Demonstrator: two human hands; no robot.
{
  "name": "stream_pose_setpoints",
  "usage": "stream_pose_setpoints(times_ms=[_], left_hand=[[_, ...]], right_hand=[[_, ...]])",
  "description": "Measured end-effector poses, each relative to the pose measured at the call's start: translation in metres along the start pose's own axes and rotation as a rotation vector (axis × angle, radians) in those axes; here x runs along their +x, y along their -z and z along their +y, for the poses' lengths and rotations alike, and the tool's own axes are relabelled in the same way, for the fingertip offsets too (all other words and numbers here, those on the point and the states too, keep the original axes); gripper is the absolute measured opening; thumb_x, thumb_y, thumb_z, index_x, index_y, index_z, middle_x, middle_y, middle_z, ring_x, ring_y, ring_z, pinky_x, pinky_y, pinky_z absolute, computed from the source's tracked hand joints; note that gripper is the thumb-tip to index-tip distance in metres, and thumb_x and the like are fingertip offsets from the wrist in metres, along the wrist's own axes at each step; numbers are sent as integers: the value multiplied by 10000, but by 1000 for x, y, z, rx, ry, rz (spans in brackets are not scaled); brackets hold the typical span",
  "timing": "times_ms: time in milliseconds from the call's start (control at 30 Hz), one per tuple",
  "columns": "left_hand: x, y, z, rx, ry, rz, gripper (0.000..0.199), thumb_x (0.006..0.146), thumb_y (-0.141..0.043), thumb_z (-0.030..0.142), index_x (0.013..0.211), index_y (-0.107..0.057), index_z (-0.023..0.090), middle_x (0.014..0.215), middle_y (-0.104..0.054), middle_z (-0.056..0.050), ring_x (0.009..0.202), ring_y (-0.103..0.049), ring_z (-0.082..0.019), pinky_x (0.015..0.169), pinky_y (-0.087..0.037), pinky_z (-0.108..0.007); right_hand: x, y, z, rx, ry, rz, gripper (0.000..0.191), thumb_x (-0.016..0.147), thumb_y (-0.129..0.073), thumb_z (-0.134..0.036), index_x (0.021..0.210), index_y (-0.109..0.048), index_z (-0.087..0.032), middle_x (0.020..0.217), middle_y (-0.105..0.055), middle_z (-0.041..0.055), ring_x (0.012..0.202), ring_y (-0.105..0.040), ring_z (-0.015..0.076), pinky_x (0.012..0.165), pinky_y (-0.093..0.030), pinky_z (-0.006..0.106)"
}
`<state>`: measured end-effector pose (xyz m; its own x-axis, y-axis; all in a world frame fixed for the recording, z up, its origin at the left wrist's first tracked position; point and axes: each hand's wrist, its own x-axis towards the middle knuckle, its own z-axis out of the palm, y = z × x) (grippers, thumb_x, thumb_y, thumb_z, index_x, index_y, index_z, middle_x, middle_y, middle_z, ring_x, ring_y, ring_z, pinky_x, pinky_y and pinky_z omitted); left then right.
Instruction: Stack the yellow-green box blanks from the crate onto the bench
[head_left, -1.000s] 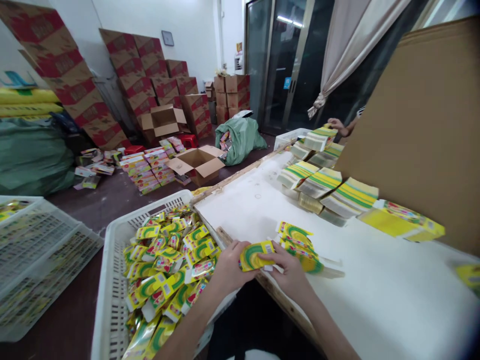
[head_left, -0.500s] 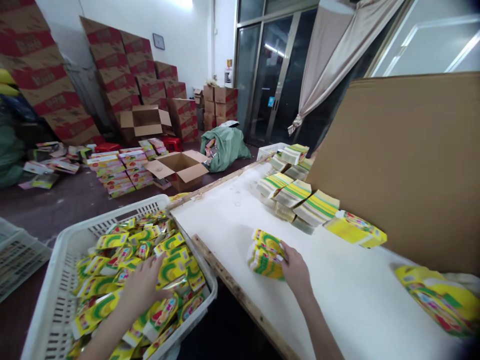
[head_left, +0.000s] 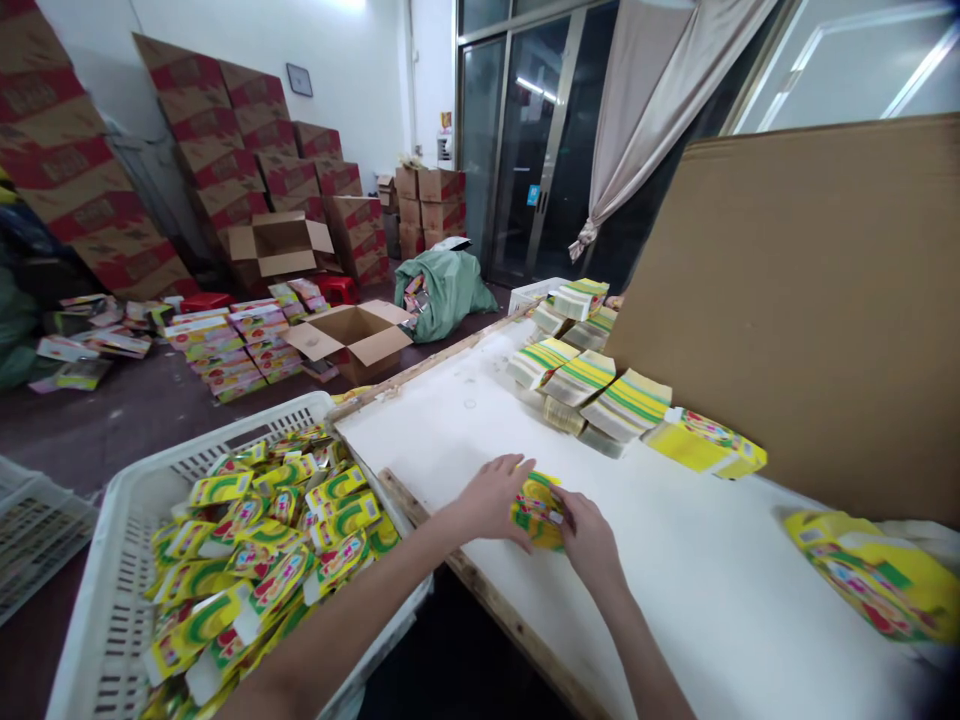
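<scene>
Near the middle of the white tabletop [head_left: 675, 570], my left hand [head_left: 495, 503] and my right hand [head_left: 589, 535] hold a small group of yellow-green packets [head_left: 538, 512] from opposite sides. My left hand wraps the left end, its fingers partly over the packets. The right hand's thumb and fingers grip the right end. To the left stands a white plastic basket [head_left: 124, 530], heaped with similar yellow, green and red packets [head_left: 277, 580]; my left forearm passes over its near right part.
Stacks of flat yellow-green cartons [head_left: 581, 378] and a yellow box [head_left: 705, 443] lie along a tall cardboard sheet [head_left: 802, 320]. A yellow bag [head_left: 870, 580] sits at right. An open carton [head_left: 352, 335] stands on the floor beyond the basket.
My left hand has moved right from the basket to the packets over the table and now holds their left side. My right hand has kept its grip. The view has shifted slightly.
</scene>
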<state>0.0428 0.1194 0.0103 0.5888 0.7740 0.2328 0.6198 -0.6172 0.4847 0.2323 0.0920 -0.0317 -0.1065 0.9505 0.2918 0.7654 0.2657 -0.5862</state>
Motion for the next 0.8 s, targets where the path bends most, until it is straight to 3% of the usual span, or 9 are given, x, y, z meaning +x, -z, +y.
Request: stream_pose_setpoints(times_ms=[100,233,333,667,733,800], left_hand=[[35,-25,-7,109,-45,-100,1024,375,-760,487,1245,-349,139,1226,-443,-221,1133,-406,-386,922,-298,-512],[45,-38,-17,147,-28,-179,768,410,-745,479,1065,-490,169,970,-573,-137,883,-550,-329,789,-400,-443],[39,-39,-19,132,-15,-144,706,422,-739,475,1022,-498,193,956,-562,-109,863,-546,-311,764,-402,-416],[31,-43,-21,61,-28,-88,809,444,-733,494,1142,-439,210,1045,-547,-113,964,-512,-306,853,-350,-423],[27,-39,-16,14,-57,-18,905,436,-730,517,1209,-380,204,1170,-494,-143,1082,-447,-325,927,-290,-464],[17,-32,-9,-37,-42,147,974,463,-715,535,1272,-292,197,1294,-387,-160,1199,-333,-328,992,-203,-495]], right_hand=[[-2,1,0,-3,-3,6,506,653,-388,-15,1087,-553,-218,1021,-606,38,966,-537,189,852,-448,335],[-3,5,4,-23,-38,19,486,662,-408,-52,1100,-542,-214,1003,-603,50,942,-538,211,843,-438,378],[-2,6,3,-29,-48,-11,475,645,-423,-53,1069,-563,-216,943,-617,44,898,-543,214,822,-436,372],[3,6,-10,40,-183,-32,417,623,-457,-61,1009,-537,-197,883,-541,60,736,-551,199,684,-445,349],[4,7,-7,103,-203,-34,399,614,-505,-97,997,-516,-212,822,-554,23,666,-557,176,635,-458,323],[4,9,-3,182,-217,-34,382,617,-542,-146,988,-495,-219,727,-556,-19,596,-558,158,583,-470,300]])
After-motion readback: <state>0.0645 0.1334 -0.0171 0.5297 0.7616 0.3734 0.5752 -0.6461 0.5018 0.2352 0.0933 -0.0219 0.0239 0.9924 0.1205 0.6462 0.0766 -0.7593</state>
